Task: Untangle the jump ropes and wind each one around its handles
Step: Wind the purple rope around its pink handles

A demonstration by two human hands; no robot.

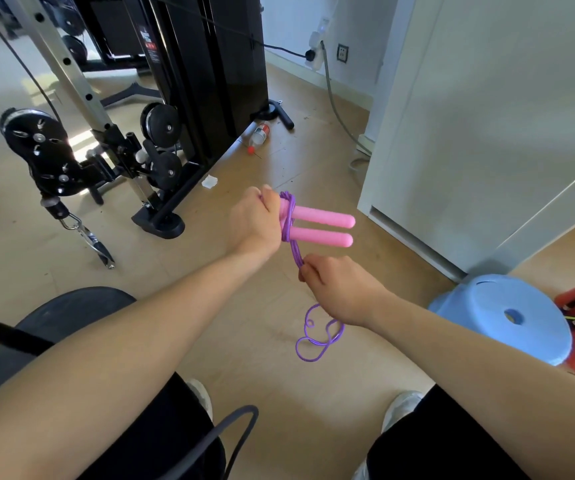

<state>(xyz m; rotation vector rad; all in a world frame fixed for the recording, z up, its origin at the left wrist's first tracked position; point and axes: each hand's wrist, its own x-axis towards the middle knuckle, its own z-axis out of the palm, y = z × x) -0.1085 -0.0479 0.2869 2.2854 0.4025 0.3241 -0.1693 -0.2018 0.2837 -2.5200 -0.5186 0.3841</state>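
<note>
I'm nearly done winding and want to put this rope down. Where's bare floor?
Bare wooden floor lies between the white shoes, below the dangling purple cord, and ahead between the black cable machine and the tall white cabinet. Crowded: the clear plastic bottle by the machine, the light-blue plastic stool at right.

Both bare forearms reach forward. The left grip, a closed fist with its back upward, clasps the pair of pink cylindrical handles. The right grip, nearer the body, pinches the thin purple rope.
</note>
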